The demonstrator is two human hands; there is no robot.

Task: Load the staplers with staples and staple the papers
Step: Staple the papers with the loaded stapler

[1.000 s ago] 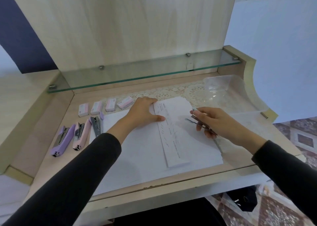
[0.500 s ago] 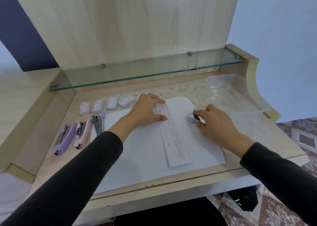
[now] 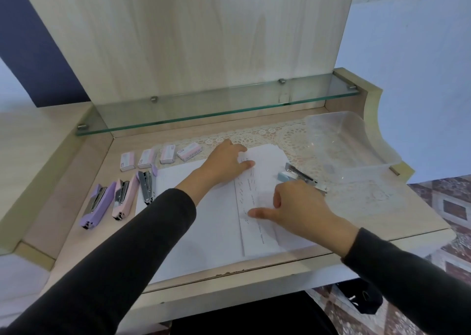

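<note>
A folded paper strip with printed lines point(image 3: 257, 182) lies on a stack of white sheets point(image 3: 204, 222). My left hand point(image 3: 224, 164) presses flat on the strip's far end. My right hand point(image 3: 298, 207) rests on the strip's right side, thumb stretched left, holding nothing. A light blue stapler point(image 3: 300, 178) lies open on the desk just beyond my right hand. At the left lie a purple stapler point(image 3: 98, 204), a pink stapler point(image 3: 123, 198) and a third stapler with metal showing point(image 3: 147, 183), all opened. Several small staple boxes point(image 3: 163, 155) line up behind them.
A clear plastic tub point(image 3: 344, 143) stands at the back right on a lace mat point(image 3: 288, 136). A glass shelf point(image 3: 216, 105) runs above the desk's back edge. The wooden desk point(image 3: 382, 207) ends close in front of me.
My right hand has let go of the blue stapler, which now lies on the desk, and has moved down onto the paper strip. My left hand stayed in place.
</note>
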